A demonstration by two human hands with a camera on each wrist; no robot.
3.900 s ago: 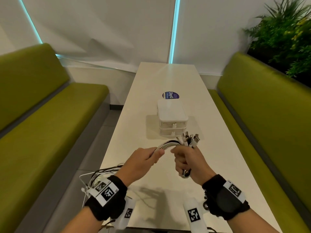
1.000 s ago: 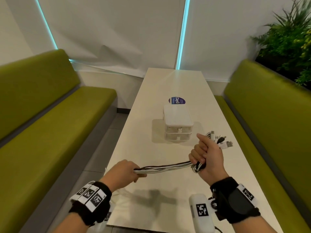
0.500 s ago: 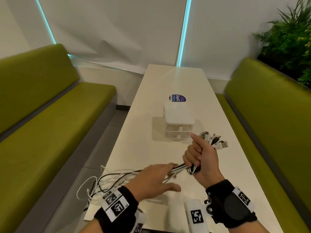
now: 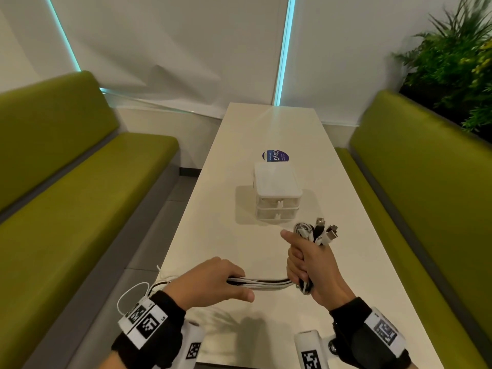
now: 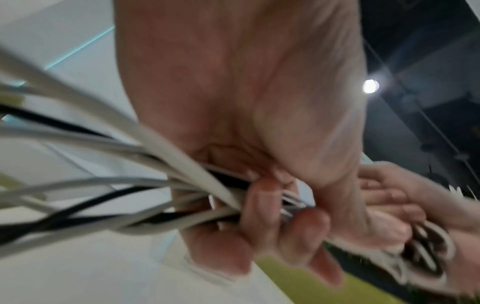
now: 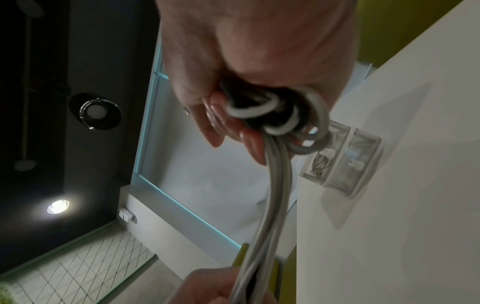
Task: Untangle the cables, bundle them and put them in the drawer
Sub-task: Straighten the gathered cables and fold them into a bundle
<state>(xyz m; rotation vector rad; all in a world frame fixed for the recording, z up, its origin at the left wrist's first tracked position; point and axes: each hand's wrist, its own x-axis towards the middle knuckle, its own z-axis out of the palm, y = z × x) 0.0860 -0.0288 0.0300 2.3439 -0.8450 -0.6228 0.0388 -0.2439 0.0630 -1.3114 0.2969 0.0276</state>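
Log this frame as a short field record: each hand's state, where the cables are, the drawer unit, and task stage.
left hand: left hand grips the cable strands stretched between the hands
right hand: right hand holds the coiled loops, connector ends sticking out above the fist
loose cable: slack trails off the table edge at the left
drawer unit: small two-drawer box on the table, both drawers closed
task stage: bundling under way; nothing placed in a drawer yet

Cables had smooth white and black plastic sheathing, with metal-tipped plugs. Drawer unit was translucent plastic, semi-glossy. Table top was smooth, slightly glossy. Benches had matt green upholstery.
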